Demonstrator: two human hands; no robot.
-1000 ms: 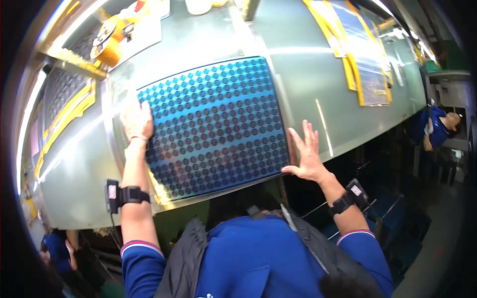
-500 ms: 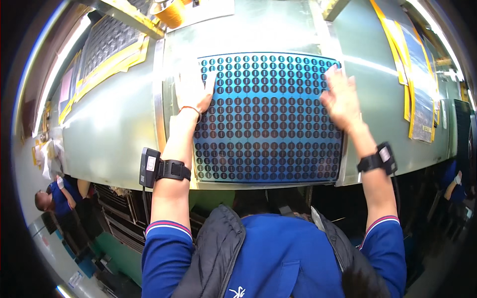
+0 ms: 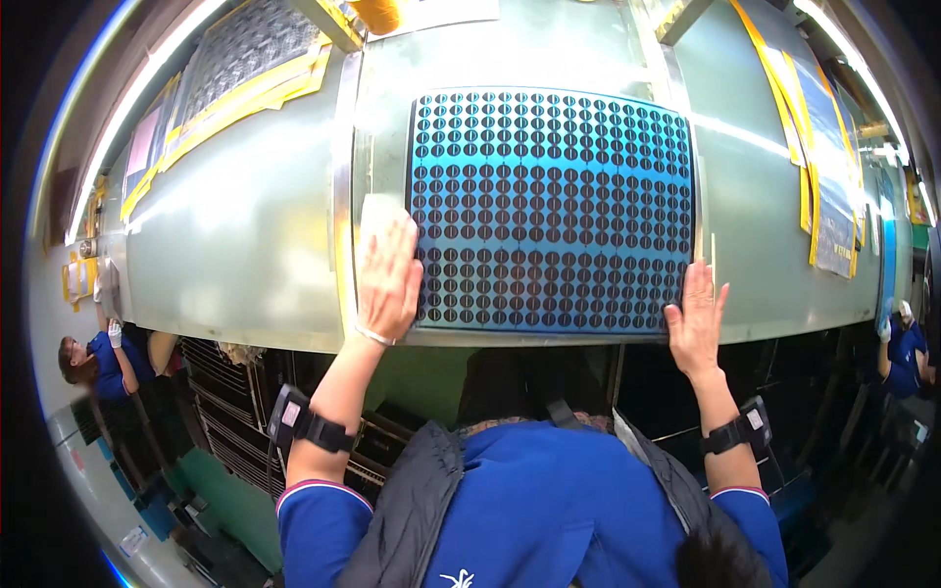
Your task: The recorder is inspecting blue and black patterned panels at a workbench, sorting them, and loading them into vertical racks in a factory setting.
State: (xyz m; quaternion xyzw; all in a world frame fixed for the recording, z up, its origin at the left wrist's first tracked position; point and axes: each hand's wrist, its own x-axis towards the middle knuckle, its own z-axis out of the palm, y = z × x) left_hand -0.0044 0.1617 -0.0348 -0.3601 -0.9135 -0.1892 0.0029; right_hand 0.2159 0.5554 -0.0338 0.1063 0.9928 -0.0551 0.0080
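Observation:
A blue rectangular sheet (image 3: pixel 588 247) printed with rows of dark round marks lies flat on the pale glass-like worktop (image 3: pixel 245 245). Against its lower left edge rests my left hand (image 3: pixel 389 279), fingers stretched out and pointing away from me. My right hand (image 3: pixel 697 318) lies by the lower right corner, its fingers straight and the thumb apart, touching or very near the edge. Neither hand grips anything. Dark strapped devices sit on both my forearms.
Yellow-edged films (image 3: pixel 245 69) lie at the far left, and more yellow-edged sheets (image 3: pixel 828 186) at the right. An orange roll (image 3: pixel 377 14) stands at the back. Metal strips run along both sides of the sheet. Co-workers (image 3: pixel 110 363) are at the far left and far right.
Both hands have slid toward me, from the sheet's upper sides down to its lower sides. In view, the sheet sits slightly higher and farther right.

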